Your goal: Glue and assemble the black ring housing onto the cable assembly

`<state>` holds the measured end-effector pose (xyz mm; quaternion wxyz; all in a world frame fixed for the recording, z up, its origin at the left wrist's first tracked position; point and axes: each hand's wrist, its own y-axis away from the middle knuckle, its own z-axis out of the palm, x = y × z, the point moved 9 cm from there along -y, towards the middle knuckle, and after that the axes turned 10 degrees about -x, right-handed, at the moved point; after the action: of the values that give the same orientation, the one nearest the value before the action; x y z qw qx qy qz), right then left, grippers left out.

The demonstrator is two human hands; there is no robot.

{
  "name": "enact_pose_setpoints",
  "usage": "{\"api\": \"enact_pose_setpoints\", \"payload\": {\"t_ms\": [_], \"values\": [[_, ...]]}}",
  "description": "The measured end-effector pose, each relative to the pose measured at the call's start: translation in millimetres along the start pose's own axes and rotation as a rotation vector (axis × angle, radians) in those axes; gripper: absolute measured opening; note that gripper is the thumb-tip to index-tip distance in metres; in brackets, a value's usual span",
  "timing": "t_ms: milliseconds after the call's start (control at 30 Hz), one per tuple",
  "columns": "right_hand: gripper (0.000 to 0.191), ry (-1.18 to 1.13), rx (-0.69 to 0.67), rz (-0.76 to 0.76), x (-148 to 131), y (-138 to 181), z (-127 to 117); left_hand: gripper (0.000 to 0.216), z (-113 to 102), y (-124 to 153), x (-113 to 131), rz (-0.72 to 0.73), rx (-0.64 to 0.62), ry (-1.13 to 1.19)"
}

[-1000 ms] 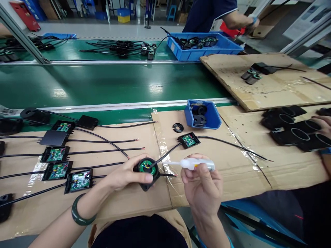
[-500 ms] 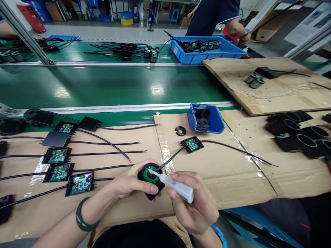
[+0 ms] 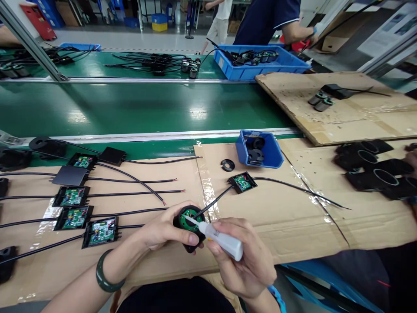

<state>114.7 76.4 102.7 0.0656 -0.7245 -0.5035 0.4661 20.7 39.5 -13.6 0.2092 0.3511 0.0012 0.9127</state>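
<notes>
My left hand [image 3: 171, 228] is closed around a black round housing [image 3: 189, 248] with a green circuit board [image 3: 188, 223] showing in its open face. In my right hand [image 3: 246, 254] is a small translucent white glue bottle [image 3: 224, 241], tilted so that its thin nozzle [image 3: 192, 220] reaches over the green board; whether the tip touches it I cannot tell. A black cable [image 3: 213, 201] runs from the housing to a small black box with a circuit board [image 3: 243, 182]. Beyond that box lies a black ring [image 3: 227, 164].
A blue bin [image 3: 276, 158] holds black ring parts. Several open boxes with circuit boards [image 3: 100, 231] and cables lie at left on the cardboard [image 3: 182, 269]. Black housings [image 3: 374, 169] stand at right, near another person's hand [image 3: 411, 156]. A co-worker [image 3: 267, 21] stands behind a blue tray [image 3: 260, 74].
The glue bottle's body has dipped slightly, its nozzle tip shifting a little left over the board. A person in light clothes has appeared in the background.
</notes>
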Motion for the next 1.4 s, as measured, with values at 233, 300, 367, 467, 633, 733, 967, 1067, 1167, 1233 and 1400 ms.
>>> {"api": "enact_pose_setpoints", "payload": {"t_ms": [233, 300, 367, 467, 633, 733, 967, 1067, 1167, 1233, 1400], "values": [[0.018, -0.088, 0.009, 0.02, 1, 0, -2, 0.045, -4, 1, 1, -0.008, 0.022, -0.044], [0.019, -0.076, 0.012, 0.015, 3, 1, -1, 0.044, -2, 1, 0, -0.016, 0.006, -0.022], [0.022, -0.073, 0.021, 0.022, 8, 5, 0, 0.045, -1, 1, -2, -0.032, 0.004, -0.002], [0.02, -0.183, 0.141, 0.104, 28, 13, -7, 0.054, -3, 3, -3, -0.052, 0.024, -0.025], [0.012, -0.622, 0.439, 0.312, 86, 11, -27, 0.053, -9, 2, 16, 0.037, 0.085, -0.324], [0.02, -0.732, 0.433, 0.405, 117, -16, -30, 0.05, -12, -4, 40, 0.164, 0.203, -0.682], [0.045, -0.664, 0.097, 0.487, 172, -103, 21, 0.045, -15, -19, 62, 0.277, 0.442, -1.287], [0.033, -0.586, -0.076, 0.504, 192, -130, 70, 0.046, -25, -19, 57, 0.186, 0.476, -1.336], [0.02, -0.487, -0.224, 0.542, 212, -144, 122, 0.045, -34, -16, 56, 0.092, 0.524, -1.386], [0.015, -0.411, -0.291, 0.567, 222, -147, 150, 0.047, -38, -15, 56, 0.065, 0.539, -1.379], [0.019, -0.216, -0.403, 0.548, 226, -153, 173, 0.049, -41, -16, 56, 0.048, 0.524, -1.366]]}}
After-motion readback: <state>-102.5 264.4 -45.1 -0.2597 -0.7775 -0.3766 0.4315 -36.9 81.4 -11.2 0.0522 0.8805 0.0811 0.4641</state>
